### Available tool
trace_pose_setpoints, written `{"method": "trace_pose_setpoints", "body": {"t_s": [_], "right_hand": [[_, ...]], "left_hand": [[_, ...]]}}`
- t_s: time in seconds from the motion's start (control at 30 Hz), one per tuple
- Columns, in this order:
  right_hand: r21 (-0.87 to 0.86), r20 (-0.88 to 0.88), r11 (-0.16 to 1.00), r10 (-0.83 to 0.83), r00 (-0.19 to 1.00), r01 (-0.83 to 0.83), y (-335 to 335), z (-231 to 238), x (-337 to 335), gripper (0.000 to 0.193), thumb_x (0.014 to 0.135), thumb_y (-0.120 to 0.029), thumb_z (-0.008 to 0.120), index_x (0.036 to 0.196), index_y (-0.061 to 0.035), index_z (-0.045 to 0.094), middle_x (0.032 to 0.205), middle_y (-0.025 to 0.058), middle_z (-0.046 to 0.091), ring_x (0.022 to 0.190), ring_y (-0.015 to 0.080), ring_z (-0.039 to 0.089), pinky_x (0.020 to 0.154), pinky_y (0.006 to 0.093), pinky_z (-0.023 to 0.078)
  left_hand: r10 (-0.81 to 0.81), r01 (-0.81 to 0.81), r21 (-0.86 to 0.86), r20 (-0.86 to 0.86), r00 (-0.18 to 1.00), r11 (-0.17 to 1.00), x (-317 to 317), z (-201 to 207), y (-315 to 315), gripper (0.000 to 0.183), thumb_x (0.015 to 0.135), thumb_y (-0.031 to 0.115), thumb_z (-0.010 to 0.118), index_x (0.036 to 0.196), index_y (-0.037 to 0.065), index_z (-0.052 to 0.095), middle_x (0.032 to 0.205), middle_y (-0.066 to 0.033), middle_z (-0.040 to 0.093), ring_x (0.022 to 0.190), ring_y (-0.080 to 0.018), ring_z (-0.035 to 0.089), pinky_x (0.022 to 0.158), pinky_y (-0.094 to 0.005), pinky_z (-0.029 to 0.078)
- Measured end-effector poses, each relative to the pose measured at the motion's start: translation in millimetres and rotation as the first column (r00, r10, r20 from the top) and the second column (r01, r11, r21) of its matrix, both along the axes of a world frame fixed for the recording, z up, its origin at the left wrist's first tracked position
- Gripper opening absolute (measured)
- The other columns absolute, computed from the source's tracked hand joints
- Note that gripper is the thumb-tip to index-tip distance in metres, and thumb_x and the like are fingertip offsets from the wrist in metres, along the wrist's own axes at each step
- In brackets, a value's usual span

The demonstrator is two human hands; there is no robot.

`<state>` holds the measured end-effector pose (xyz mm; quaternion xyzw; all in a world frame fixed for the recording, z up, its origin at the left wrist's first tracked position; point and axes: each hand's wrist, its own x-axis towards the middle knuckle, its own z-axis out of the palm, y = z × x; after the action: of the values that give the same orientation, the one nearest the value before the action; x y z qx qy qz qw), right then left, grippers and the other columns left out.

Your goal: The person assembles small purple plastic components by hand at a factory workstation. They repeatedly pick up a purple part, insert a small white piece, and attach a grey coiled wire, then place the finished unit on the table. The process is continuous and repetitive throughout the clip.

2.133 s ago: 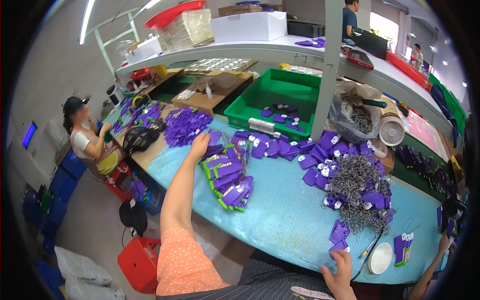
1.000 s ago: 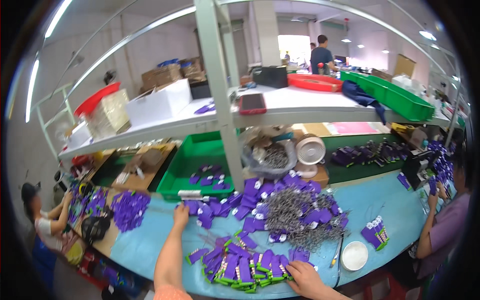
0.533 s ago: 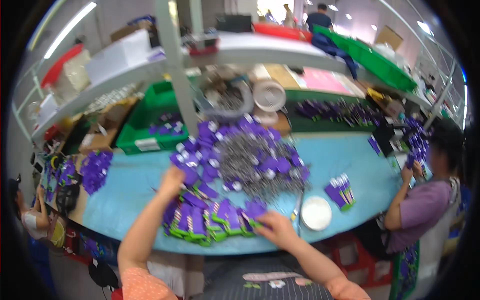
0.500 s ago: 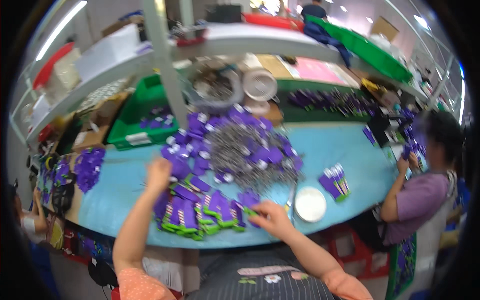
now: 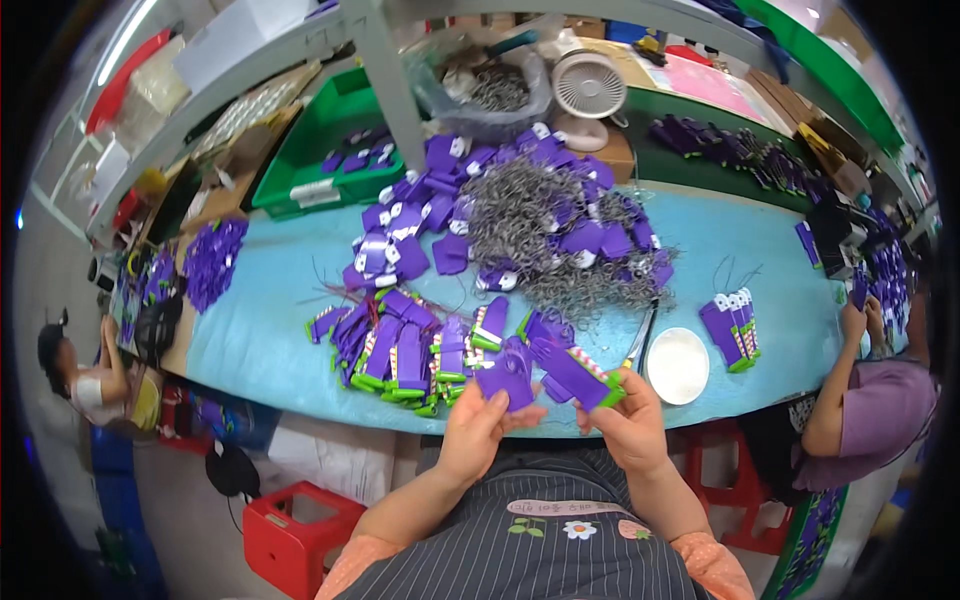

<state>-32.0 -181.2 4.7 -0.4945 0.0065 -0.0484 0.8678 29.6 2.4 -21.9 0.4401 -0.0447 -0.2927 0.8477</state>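
Note:
Close to the table's front edge, my left hand (image 5: 477, 430) pinches a plain purple plastic piece (image 5: 507, 376) between thumb and fingers. My right hand (image 5: 632, 424) grips a purple plastic part with a green end (image 5: 575, 374) and a row of pale and red marks along its edge. The two pieces are side by side, their upper ends close together; whether they touch I cannot tell. Just beyond my hands lies a pile of similar purple-and-green parts (image 5: 408, 355). Farther back, loose purple pieces with white tabs (image 5: 400, 225) surround a heap of tangled grey wire pieces (image 5: 530, 220).
A round white tub (image 5: 678, 366) stands right of my hands, near a knife-like tool (image 5: 640, 335) and a small group of finished-looking parts (image 5: 731, 330). Behind are a green crate (image 5: 300, 190), a white fan (image 5: 589, 85) and a shelf post (image 5: 390, 80). A co-worker (image 5: 870, 420) sits at right.
My left hand has come back from the loose purple pieces with one in its grip. My right hand has drawn back from the parts pile, holding a purple-and-green part. The view has tilted down.

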Motion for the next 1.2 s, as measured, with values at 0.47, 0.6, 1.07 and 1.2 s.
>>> {"method": "trace_pose_setpoints", "body": {"t_s": [0.47,0.6,1.07,1.2], "right_hand": [[0.043,-0.328,0.988,0.155,0.932,-0.149,24.5,-20.5,-1.5,0.023,0.080,0.000,0.061,0.102,-0.0022,0.052,0.091,0.0066,0.060,0.078,0.0126,0.060,0.066,0.0229,0.049],[-0.463,-0.153,0.839,0.242,0.958,-0.286,14.9,-21.4,-1.8,0.036,0.077,-0.006,0.067,0.109,-0.0008,0.051,0.090,0.0075,0.060,0.079,0.0136,0.059,0.066,0.0234,0.047],[-0.950,0.299,-0.081,0.026,0.954,0.300,17.7,-37.1,70.8,0.024,0.069,-0.009,0.063,0.093,-0.0062,0.063,0.086,0.0044,0.059,0.077,0.0228,0.054,0.067,0.0332,0.045],[-0.927,0.326,-0.178,0.055,0.944,0.331,27.0,-45.7,70.1,0.023,0.068,-0.009,0.057,0.090,-0.0066,0.062,0.081,0.0038,0.056,0.077,0.0205,0.053,0.064,0.0322,0.043]], "left_hand": [[0.021,-0.023,-0.122,-0.020,1.000,0.992,12.6,10.7,-19.2,0.030,0.096,0.020,0.033,0.119,0.001,0.036,0.113,-0.0174,0.054,0.099,-0.0269,0.058,0.082,-0.0384,0.050],[0.060,-0.062,-0.055,-0.043,0.997,0.997,8.3,9.9,-12.8,0.028,0.094,0.018,0.037,0.117,0.002,0.038,0.103,-0.0181,0.057,0.088,-0.0280,0.062,0.077,-0.0393,0.052],[-0.061,-0.005,0.271,0.237,0.970,0.963,-17.8,53.3,38.8,0.029,0.095,0.021,0.035,0.113,-0.001,0.035,0.092,-0.0142,0.057,0.070,-0.0143,0.058,0.065,-0.0278,0.048],[-0.102,0.064,0.253,0.140,0.985,0.965,-19.2,53.8,44.3,0.027,0.096,0.021,0.035,0.111,-0.001,0.036,0.092,-0.0136,0.057,0.069,-0.0137,0.057,0.065,-0.0264,0.048]]}}
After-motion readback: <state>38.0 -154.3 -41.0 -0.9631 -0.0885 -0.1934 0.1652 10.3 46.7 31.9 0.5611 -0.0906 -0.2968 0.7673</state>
